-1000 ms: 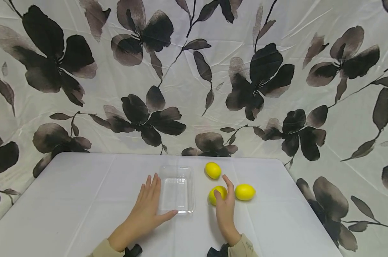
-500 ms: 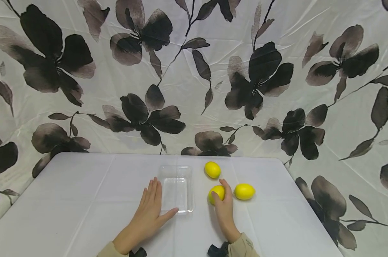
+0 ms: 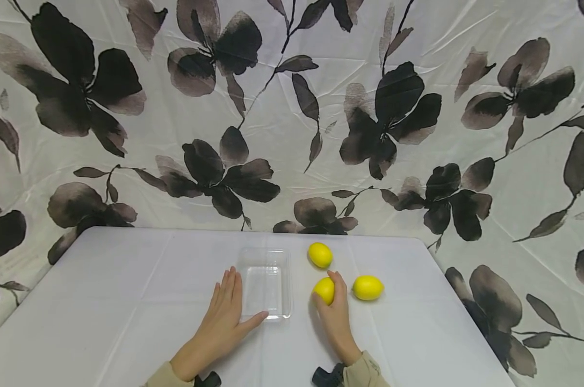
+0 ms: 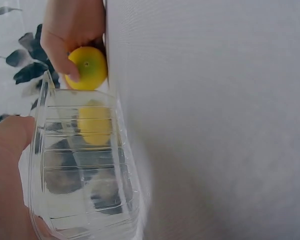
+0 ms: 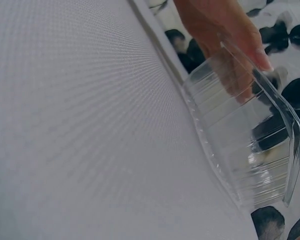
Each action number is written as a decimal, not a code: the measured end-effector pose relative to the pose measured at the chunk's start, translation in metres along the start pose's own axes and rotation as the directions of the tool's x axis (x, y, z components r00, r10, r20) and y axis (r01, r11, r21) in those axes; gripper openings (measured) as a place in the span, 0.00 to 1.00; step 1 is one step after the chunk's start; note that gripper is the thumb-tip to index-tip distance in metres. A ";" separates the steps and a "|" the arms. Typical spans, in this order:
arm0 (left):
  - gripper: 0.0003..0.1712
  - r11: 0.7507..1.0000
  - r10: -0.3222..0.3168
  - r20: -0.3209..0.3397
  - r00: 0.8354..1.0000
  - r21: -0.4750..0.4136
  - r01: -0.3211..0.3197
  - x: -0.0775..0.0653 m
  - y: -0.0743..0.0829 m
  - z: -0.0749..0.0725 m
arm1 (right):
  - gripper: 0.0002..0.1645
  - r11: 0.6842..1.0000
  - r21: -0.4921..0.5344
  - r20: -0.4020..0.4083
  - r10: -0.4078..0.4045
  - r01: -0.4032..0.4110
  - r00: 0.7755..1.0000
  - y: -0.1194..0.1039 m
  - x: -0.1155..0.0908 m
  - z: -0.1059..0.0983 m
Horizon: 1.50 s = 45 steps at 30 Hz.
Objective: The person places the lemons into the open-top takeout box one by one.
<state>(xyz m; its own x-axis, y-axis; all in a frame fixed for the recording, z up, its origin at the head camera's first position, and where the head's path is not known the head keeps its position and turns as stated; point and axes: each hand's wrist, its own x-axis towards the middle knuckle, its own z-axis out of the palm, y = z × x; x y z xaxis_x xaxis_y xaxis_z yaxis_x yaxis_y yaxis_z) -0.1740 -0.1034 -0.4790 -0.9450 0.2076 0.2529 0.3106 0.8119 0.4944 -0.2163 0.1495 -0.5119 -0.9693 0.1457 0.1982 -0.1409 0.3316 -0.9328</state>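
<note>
My left hand (image 3: 224, 317) lies along the left side of a clear plastic container (image 3: 288, 290), fingers straight and thumb at its near edge. In the right wrist view the same hand (image 5: 222, 30) shows behind the container's clear wall (image 5: 225, 130). To the right, my right hand (image 3: 337, 320) grips a yellow lemon (image 3: 323, 291) between thumb and fingers. From the left wrist, that lemon (image 4: 87, 67) appears end-on beneath the right hand (image 4: 72, 22), its far side hidden. Another lemon (image 4: 94, 125) shows through the container.
One lemon (image 3: 320, 255) lies behind the held one, and another lemon (image 3: 368, 288) sits just right of the right hand. A white cloth covers the table (image 3: 127, 322). Behind its far edge hangs a floral curtain (image 3: 292, 134).
My right hand has moved slightly left and closed its thumb and fingers round the near lemon. The left hand stays at the container with hardly any shift.
</note>
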 end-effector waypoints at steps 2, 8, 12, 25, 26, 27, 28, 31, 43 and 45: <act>0.63 1.000 -0.001 -0.003 1.000 0.003 0.001 0.000 -0.001 0.000 | 0.40 1.000 -0.012 0.013 -0.001 0.002 1.000 0.000 0.000 0.000; 0.63 1.000 -0.003 -0.004 1.000 0.006 0.003 0.001 -0.001 -0.001 | 0.44 0.998 -0.054 0.042 -0.019 0.021 0.999 -0.001 -0.001 0.002; 0.64 1.000 -0.005 -0.006 1.000 0.004 0.005 0.001 -0.001 0.000 | 0.44 0.997 -0.074 0.040 -0.033 0.035 0.999 -0.001 -0.002 0.002; 0.63 1.000 0.001 -0.031 1.000 0.025 0.000 0.000 0.001 0.001 | 0.43 0.992 -0.122 0.018 -0.025 0.026 1.000 -0.007 0.007 -0.003; 0.63 1.000 0.001 -0.029 1.000 0.026 0.000 0.000 0.001 0.001 | 0.43 0.993 -0.116 0.016 -0.021 0.023 1.000 -0.008 0.008 -0.004; 0.63 1.000 0.001 -0.027 1.000 0.026 0.000 0.000 0.001 0.001 | 0.43 0.994 -0.109 0.017 -0.018 0.020 1.000 -0.009 0.009 -0.005; 0.63 1.000 0.000 -0.026 1.000 0.026 0.001 0.001 0.001 0.001 | 0.43 0.995 -0.102 0.018 -0.017 0.018 1.000 -0.010 0.010 -0.005; 0.64 1.000 -0.003 -0.020 1.000 0.021 0.003 0.001 0.001 0.002 | 0.43 0.997 -0.079 0.025 -0.007 0.009 1.000 -0.014 0.013 -0.007; 0.63 1.000 -0.012 -0.008 1.000 0.014 0.012 0.001 0.002 0.002 | 0.43 0.998 -0.056 0.020 0.022 -0.021 1.000 -0.041 0.028 -0.005; 0.64 1.000 -0.012 -0.013 1.000 0.018 0.012 0.001 0.002 0.002 | 0.42 0.998 -0.049 0.024 0.027 -0.025 0.999 -0.048 0.031 -0.004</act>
<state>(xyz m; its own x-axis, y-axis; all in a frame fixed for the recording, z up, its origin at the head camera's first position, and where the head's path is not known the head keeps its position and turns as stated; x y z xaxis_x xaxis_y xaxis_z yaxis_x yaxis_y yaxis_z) -0.1746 -0.1006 -0.4793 -0.9471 0.1913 0.2576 0.2975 0.8241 0.4820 -0.2383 0.1413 -0.4596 -0.9772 0.1324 0.1662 -0.1062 0.3727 -0.9219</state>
